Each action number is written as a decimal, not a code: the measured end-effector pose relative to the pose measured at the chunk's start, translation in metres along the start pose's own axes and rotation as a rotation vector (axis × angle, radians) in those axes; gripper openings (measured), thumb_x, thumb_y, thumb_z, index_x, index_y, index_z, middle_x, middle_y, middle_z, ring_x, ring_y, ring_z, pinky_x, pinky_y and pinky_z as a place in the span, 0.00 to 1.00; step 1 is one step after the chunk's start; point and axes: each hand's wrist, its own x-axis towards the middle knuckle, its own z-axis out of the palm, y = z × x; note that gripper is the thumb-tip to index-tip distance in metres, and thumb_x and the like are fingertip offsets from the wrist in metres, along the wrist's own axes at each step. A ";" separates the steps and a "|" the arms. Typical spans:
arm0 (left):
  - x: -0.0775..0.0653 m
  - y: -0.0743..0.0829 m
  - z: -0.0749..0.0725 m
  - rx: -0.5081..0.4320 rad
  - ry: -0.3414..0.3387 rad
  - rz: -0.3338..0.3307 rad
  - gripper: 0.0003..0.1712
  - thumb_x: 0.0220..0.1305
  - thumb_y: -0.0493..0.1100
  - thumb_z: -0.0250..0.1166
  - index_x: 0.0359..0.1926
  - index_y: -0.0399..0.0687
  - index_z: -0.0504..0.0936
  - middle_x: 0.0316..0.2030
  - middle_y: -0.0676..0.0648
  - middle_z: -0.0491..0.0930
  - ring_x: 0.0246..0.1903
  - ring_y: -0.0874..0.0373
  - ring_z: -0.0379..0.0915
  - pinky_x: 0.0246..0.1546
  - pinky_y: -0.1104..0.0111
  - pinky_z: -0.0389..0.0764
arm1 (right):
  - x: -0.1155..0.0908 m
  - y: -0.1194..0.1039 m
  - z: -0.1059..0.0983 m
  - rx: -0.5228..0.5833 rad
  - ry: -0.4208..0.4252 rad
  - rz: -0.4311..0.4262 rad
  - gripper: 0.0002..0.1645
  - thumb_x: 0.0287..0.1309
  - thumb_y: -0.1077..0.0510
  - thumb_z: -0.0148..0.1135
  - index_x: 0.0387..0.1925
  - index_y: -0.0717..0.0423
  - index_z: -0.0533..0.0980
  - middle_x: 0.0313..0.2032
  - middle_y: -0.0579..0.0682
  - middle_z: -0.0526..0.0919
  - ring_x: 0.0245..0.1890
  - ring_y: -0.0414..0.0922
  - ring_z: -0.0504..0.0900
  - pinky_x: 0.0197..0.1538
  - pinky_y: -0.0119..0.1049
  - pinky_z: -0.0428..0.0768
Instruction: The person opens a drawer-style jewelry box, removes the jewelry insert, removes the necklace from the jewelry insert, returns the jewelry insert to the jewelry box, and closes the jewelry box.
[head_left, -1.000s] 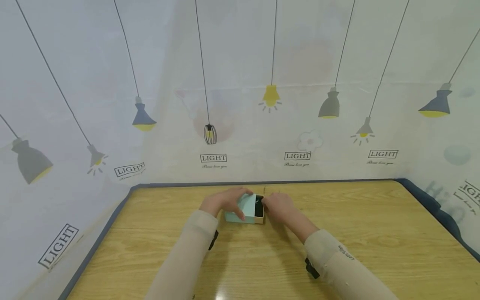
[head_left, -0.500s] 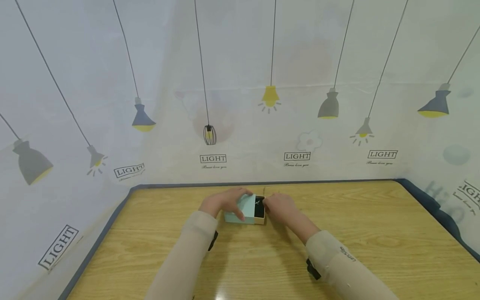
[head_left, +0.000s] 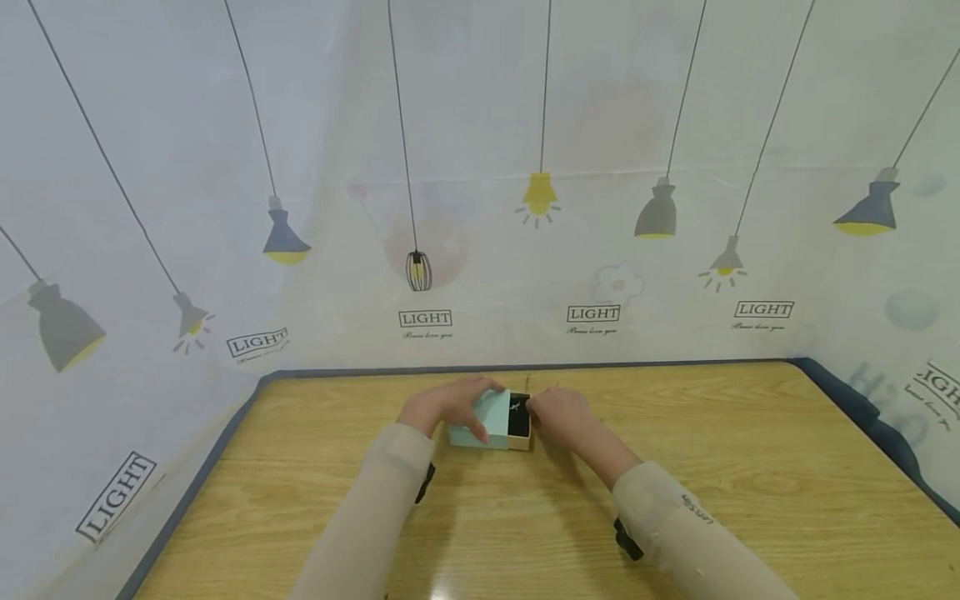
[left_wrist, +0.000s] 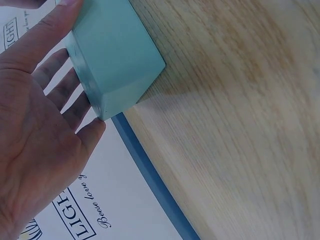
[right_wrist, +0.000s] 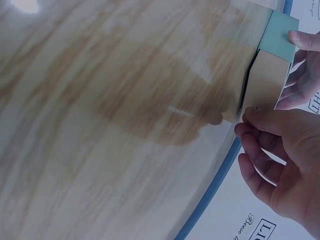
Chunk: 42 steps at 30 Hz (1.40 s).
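Observation:
A small pale teal drawer box (head_left: 491,412) lies on the table near its far edge. From its sleeve, a tan drawer (head_left: 518,444) sticks out to the right, with a black inside (head_left: 519,423) bearing a small white mark. My left hand (head_left: 452,402) holds the sleeve across its top, thumb on the near side and fingers on the far side. In the left wrist view the sleeve's closed teal end (left_wrist: 132,92) shows. At the drawer's right end, my right hand (head_left: 564,415) pinches the edge with thumb and forefinger; its other fingers are loosely curled in the right wrist view.
The wood-grain table (head_left: 480,525) has a dark blue border (head_left: 420,369) along its back and sides. Behind it hangs a white cloth (head_left: 510,250) printed with lamps and LIGHT lettering. Black straps (head_left: 627,540) sit at both wrists.
The drawer has slid slightly farther right out of the sleeve, showing a little more black. My right hand has shifted slightly right with it; my left hand stays on the sleeve.

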 end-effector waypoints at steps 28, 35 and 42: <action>-0.002 0.001 0.001 0.002 0.000 -0.004 0.51 0.50 0.45 0.79 0.74 0.58 0.63 0.76 0.47 0.59 0.73 0.47 0.57 0.71 0.49 0.67 | 0.000 0.002 0.003 0.003 -0.018 0.007 0.10 0.62 0.60 0.66 0.24 0.53 0.78 0.24 0.50 0.81 0.26 0.49 0.79 0.30 0.44 0.83; -0.003 0.001 0.001 0.002 0.002 0.000 0.50 0.51 0.45 0.78 0.73 0.57 0.63 0.76 0.47 0.59 0.73 0.47 0.57 0.72 0.50 0.66 | 0.001 0.003 0.003 -0.001 -0.023 0.001 0.10 0.62 0.60 0.66 0.24 0.52 0.78 0.25 0.49 0.82 0.27 0.48 0.79 0.30 0.43 0.82; 0.001 -0.001 0.001 0.014 -0.001 -0.011 0.51 0.51 0.45 0.78 0.74 0.59 0.62 0.76 0.48 0.57 0.74 0.48 0.56 0.72 0.49 0.65 | 0.000 0.005 0.001 0.021 -0.014 -0.007 0.10 0.62 0.61 0.65 0.24 0.54 0.78 0.24 0.50 0.81 0.26 0.48 0.78 0.30 0.44 0.82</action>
